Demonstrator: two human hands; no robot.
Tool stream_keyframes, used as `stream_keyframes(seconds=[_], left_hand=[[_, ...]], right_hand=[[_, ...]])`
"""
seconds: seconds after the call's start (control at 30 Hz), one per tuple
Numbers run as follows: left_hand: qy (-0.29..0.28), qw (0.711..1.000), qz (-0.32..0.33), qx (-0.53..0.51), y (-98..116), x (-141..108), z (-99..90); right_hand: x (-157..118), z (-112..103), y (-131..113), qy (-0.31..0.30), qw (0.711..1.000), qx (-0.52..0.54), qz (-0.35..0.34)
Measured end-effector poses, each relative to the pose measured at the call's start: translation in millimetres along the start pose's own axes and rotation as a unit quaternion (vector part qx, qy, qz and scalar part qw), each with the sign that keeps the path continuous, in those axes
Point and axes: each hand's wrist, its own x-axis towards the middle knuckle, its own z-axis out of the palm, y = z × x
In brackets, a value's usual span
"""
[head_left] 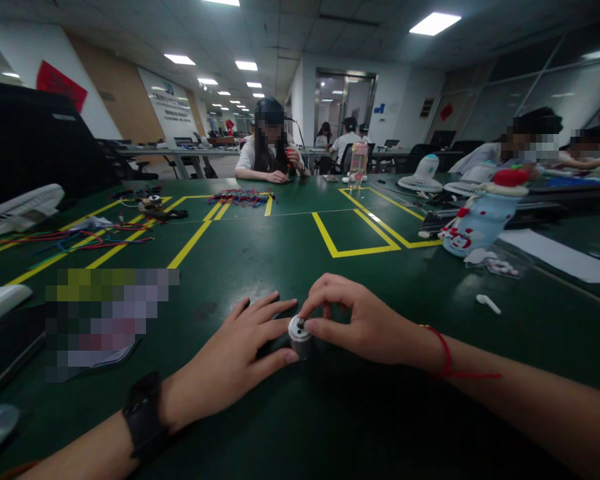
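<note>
A small silver cylinder (301, 343), motor-like with a pale round top, stands upright on the green table in front of me. My left hand (233, 360) lies low beside it, with the thumb and index finger against its left side and the other fingers spread over the tabletop. From the right, my right hand (355, 317) reaches over the top. Its thumb and index finger are pinched round a small dark piece (301, 322) at the top of the cylinder. The fingertips hide part of this piece, so I cannot tell whether it is fixed there.
Loose coloured wires (90, 237) lie at the left, and a bundle of wires (243, 197) farther back. Yellow tape (363, 253) marks the table. To the right are a blue bottle (485, 220), a white earbud (489, 304) and paper (565, 255). A person (270, 143) sits opposite.
</note>
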Motion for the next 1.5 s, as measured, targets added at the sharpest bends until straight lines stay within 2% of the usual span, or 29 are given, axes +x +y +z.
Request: stream_keyframes(seconds=[0.1,0.17,0.27,0.33,0.43,0.67,0.8,0.87,1.0,1.07,1.17,1.23,1.4,1.5], left_hand=[[-0.015,1.0,-0.011,-0.001,2,0,-1.4],[-0.023,1.0,-0.017,-0.006,4,-1,-4.1],[-0.027,0.999,-0.02,-0.014,5,-3,-7.3],[-0.024,0.999,-0.019,-0.018,4,-4,-7.6],[-0.02,0.999,-0.018,-0.021,3,-4,-6.1],[-0.022,0.999,-0.018,-0.019,4,-3,-4.5],[-0.023,0.999,-0.016,-0.015,6,-4,-7.5],[-0.02,1.0,-0.012,-0.014,5,-4,-8.5],[-0.012,1.0,-0.006,-0.006,2,-2,-5.0],[-0.009,1.0,-0.005,0.0,2,-1,-1.9],[-0.004,1.0,-0.006,0.003,5,-2,-1.7],[-0.009,1.0,-0.006,0.003,7,-4,-5.6],[-0.025,1.0,-0.013,0.007,7,-5,-13.9],[-0.031,0.999,-0.016,0.006,2,1,-10.2]], right_hand=[[0,-13,12,0.047,0.999,-0.005,0.022],[1,-25,30,0.113,0.991,0.003,0.077],[2,-41,65,0.211,0.96,0.024,0.18],[2,-48,85,0.244,0.947,0.028,0.208],[3,-50,101,0.253,0.943,0.033,0.216],[2,-47,94,0.213,0.956,0.015,0.203],[1,-38,70,0.166,0.969,0.0,0.182],[2,-27,48,0.134,0.98,-0.007,0.144],[4,-3,8,0.049,0.998,-0.031,-0.015],[4,3,0,0.038,0.998,-0.025,-0.041],[2,-2,-2,0.075,0.997,-0.001,-0.026],[-1,-11,1,0.074,0.997,0.017,-0.008],[-10,-27,16,-0.081,0.996,-0.034,0.009],[-12,-24,31,-0.131,0.987,-0.093,0.006]])
